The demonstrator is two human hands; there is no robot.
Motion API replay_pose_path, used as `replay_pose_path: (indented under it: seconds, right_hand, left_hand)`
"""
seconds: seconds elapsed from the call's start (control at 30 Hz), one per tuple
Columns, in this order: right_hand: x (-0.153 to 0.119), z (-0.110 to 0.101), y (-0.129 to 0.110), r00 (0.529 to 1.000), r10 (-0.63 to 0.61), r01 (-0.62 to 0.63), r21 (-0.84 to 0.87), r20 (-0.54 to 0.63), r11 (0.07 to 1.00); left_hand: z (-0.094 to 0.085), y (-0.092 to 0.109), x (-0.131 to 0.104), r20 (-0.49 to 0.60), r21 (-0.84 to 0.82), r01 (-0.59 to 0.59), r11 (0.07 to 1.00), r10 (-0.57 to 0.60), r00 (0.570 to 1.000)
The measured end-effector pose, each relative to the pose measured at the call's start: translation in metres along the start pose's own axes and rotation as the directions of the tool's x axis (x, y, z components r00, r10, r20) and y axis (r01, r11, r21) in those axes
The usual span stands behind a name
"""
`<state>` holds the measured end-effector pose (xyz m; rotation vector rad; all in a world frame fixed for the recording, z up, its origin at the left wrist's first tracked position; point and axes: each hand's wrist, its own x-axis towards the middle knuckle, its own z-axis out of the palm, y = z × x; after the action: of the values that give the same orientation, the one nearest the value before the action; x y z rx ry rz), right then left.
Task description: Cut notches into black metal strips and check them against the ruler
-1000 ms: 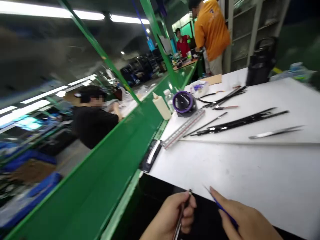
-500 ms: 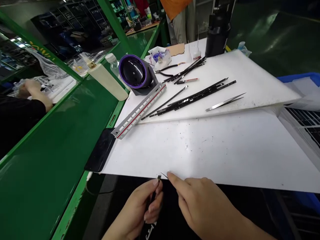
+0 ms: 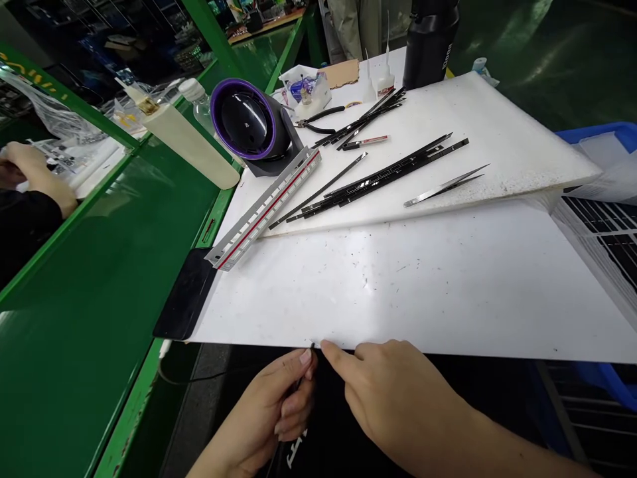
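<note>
Foam slab [image 3: 517, 146]: spread across the far part of the tabletop [image 3: 448, 285], and from it every place is called.
Dark strip [image 3: 312, 346]: held well in front of the slab, on the near side, with only a short tip shown above the grip; most of its lower length is covered.
Left hand [image 3: 269, 411]: placed in front of the slab, fingers drawn narrow, the strip pinched under the thumb; a steady grip, by the look of it.
Long axis: here is the line that counts! The strip is slanted up out of the left fingers and a little rightward, its tip aimed toward the slab.
Right hand [image 3: 398, 398]: also held in front of the slab, index finger stretched toward the tip, the others curled under; whether anything is gripped there cannot be told.
Nearer hand: the left, with the strip enclosed by it; from the right index fingertip, the tip is found just to the left, a narrow gap seen between.
Black strips [image 3: 383, 178]: laid in a slanted bundle on the slab.
Tweezers [image 3: 445, 186]: laid toward the slab's near edge, points spread apart.
Scale ruler [image 3: 266, 212]: set aslant at the slab's left end.
</note>
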<state>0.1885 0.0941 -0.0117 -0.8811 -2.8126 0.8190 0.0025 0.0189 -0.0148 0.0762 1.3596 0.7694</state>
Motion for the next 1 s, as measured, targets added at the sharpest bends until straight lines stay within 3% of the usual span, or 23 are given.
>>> replay_pose_path:
  seconds: [0.23, 0.43, 1.0]
  right_hand:
    - [-0.0014, 0.0, -0.0028, 1.0, 0.002, -0.002, -0.025, 0.003, 1.0]
    - [0.0006, -0.0029, -0.0004, 0.996, 0.0, 0.0, -0.005, 0.088, 1.0]
    - [0.0008, -0.0074, -0.0012, 0.999, 0.006, -0.008, 0.03, 0.037, 1.0]
  left_hand:
    - [0.0024, 0.0072, -0.0011, -0.007, 0.028, 0.025, 0.999, -0.025, 1.0]
    - [0.0019, 0.0064, -0.0014, 0.006, 0.042, 0.009, 0.999, -0.009, 1.0]
    - [-0.0021, 0.0082, 0.0013, 0.095, 0.008, 0.023, 1.0, -0.024, 0.995]
